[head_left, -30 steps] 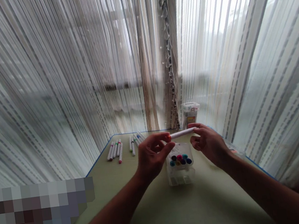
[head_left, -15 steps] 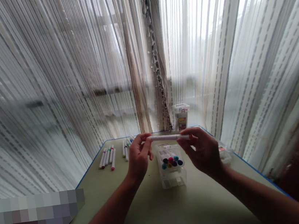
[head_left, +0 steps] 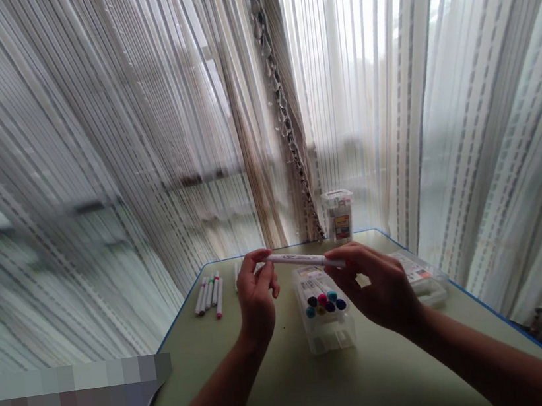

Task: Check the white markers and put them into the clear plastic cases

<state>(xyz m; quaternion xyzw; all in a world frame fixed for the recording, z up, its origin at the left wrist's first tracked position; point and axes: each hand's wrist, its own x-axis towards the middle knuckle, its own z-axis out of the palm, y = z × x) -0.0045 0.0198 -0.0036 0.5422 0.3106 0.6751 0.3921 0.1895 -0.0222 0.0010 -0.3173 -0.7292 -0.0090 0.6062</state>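
Observation:
Both hands hold one white marker (head_left: pixel 298 260) level in the air, above a clear plastic box (head_left: pixel 328 332). My left hand (head_left: pixel 256 298) pinches the marker's left end between thumb and fingers. My right hand (head_left: pixel 376 282) pinches its right end. The box stands on the pale green table (head_left: pixel 325 389) and holds several markers (head_left: pixel 324 302) standing upright, with blue, pink, yellow and purple caps showing.
A row of loose markers (head_left: pixel 209 294) lies on the table at the back left. A small clear container (head_left: pixel 339 215) stands at the far edge by the curtains. A flat clear lid or case (head_left: pixel 423 273) lies at the right. Striped sheer curtains (head_left: pixel 144 146) surround the table.
The view has shifted and tilted. Both hands have kept hold of the marker. The red cap end seen a second ago is now covered by my left fingers.

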